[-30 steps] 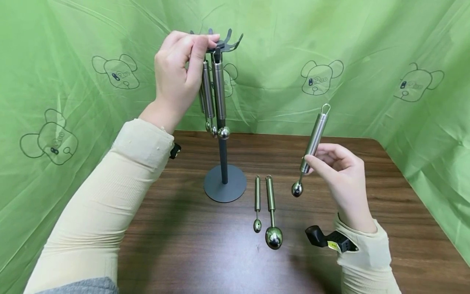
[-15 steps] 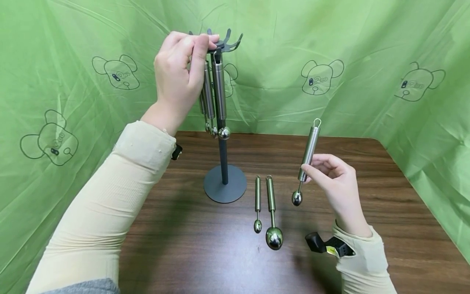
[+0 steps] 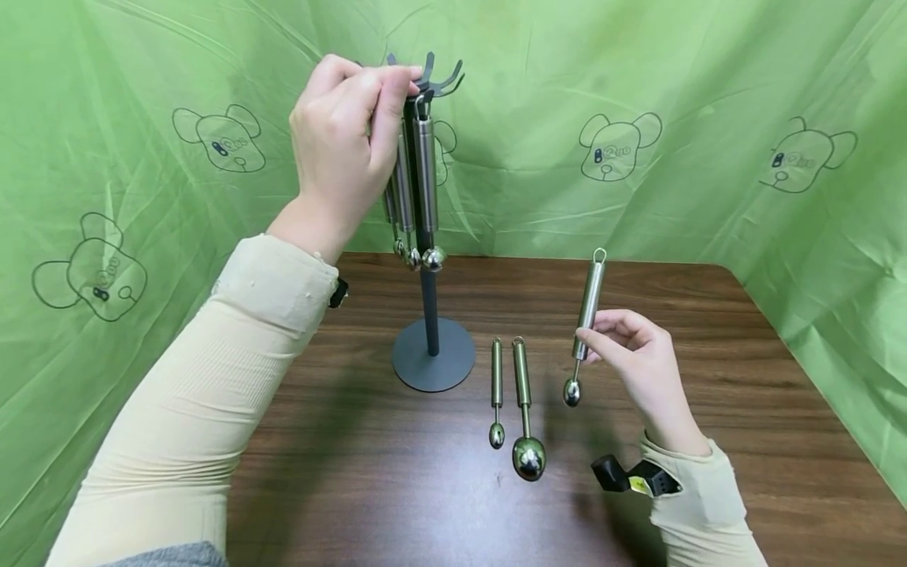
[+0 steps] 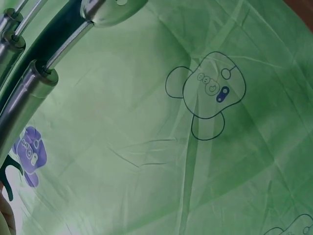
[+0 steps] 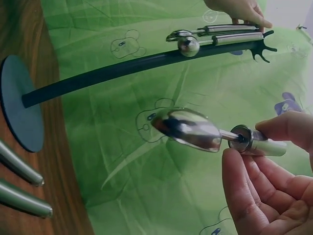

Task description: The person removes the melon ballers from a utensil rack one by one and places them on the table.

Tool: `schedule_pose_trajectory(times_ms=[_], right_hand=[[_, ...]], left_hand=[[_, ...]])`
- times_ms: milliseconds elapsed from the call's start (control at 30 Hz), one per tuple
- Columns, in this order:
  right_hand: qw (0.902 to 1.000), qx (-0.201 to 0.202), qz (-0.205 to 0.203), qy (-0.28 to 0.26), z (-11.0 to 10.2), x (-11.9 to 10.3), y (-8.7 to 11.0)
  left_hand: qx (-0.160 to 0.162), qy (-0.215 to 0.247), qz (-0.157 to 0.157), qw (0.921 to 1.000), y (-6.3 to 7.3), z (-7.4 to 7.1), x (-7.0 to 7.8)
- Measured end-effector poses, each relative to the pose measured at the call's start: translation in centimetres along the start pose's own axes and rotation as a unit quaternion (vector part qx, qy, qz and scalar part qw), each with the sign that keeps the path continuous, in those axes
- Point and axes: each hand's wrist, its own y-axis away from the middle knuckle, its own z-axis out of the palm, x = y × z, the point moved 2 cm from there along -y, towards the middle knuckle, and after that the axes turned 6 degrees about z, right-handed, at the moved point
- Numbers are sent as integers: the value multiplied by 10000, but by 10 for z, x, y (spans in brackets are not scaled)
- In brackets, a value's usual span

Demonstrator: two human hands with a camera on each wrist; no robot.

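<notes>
My left hand [image 3: 340,130] grips the hooked top of a dark metal stand [image 3: 434,358], fingers curled over it and thumb alongside. Several steel melon ballers [image 3: 427,173] hang from its hooks by their loops, scoops down; my left hand partly hides some of them. In the left wrist view a hanging handle [image 4: 24,103] runs along the left edge. My right hand [image 3: 634,358] pinches another melon baller [image 3: 590,303] low on its handle, between thumb and fingers. It is held above the table, loop up. The right wrist view shows its oval scoop [image 5: 188,129] close up.
On the brown wooden table [image 3: 340,472], a small melon baller [image 3: 497,378] and a larger one [image 3: 523,378] lie side by side, right of the stand's round base. Green cloth [image 3: 517,220] with printed bear heads surrounds the table's back and sides.
My right hand has come down and left with its melon baller, now nearer the two on the table. The stand's top hooks have turned slightly under my left hand.
</notes>
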Motion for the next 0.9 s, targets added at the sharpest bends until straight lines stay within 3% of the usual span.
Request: schedule_pose_trajectory(times_ms=[333, 700, 900], right_hand=[[9987, -162, 331, 344, -3, 18, -1], [9956, -140, 763, 529, -7, 30, -1], [9943, -221, 917, 491, -9, 40, 0]], left_hand=[[-122, -44, -82, 9999, 0, -2, 1], [-503, 592, -464, 9959, -5, -10, -5], [-644, 712, -424, 9945, -7, -13, -10]])
